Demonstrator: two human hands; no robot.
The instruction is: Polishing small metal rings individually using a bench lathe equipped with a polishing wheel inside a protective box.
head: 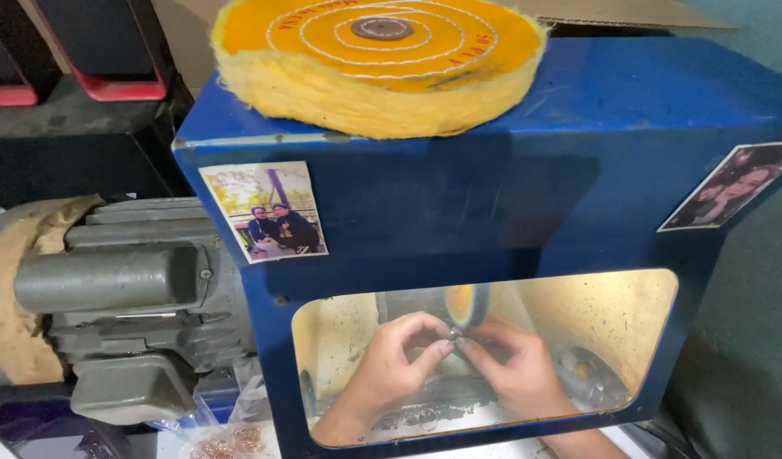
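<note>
Behind the window of the blue hood (510, 204), left hand (391, 365) and right hand (514, 370) meet, fingertips pinched together on a small metal piece (453, 337) held just under the spinning wheel (466, 304); a yellow buff (378, 59) lies on top, motor (127, 297) at left

big cloth buffing wheel (379, 64): yellow w/ white stitch rings
boxy metal hood (527, 191): blue, inside stained yellowish
ribbed motor (127, 297): grey
small spinning wheel (466, 306): yellow-orange
shelf bins (110, 51): black, red edges
</note>
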